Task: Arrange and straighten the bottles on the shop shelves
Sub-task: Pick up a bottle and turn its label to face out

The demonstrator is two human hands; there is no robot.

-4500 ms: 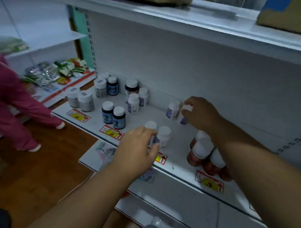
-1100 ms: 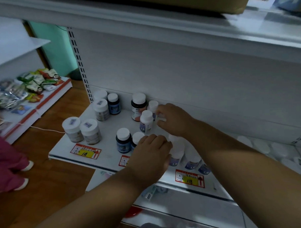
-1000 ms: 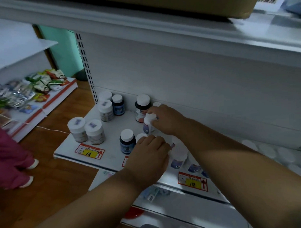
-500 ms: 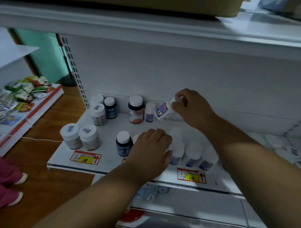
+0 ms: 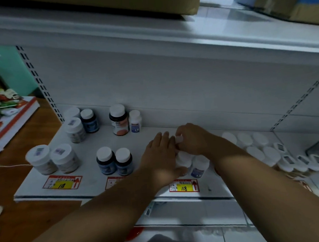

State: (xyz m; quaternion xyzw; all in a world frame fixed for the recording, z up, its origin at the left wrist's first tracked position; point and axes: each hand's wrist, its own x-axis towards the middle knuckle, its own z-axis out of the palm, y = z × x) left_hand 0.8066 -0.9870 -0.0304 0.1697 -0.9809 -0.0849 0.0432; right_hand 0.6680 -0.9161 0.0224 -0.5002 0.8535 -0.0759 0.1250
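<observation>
Both hands meet over a cluster of small white bottles near the front of the white shelf. My right hand grips one small white bottle by its cap, set down among the cluster. My left hand lies flat with straight fingers against the cluster's left side, thumb touching a front bottle. Two dark blue bottles stand just left of it. A brown bottle and a small white bottle stand at the back wall.
Two wide white jars stand at the front left, more bottles behind them. Several white-capped bottles crowd the shelf at right. Yellow price tags line the edge. An upper shelf with cardboard boxes overhangs. A snack rack is far left.
My right hand carried the small white bottle from the back wall down into the front cluster. My left hand stayed at the cluster and its fingers straightened.
</observation>
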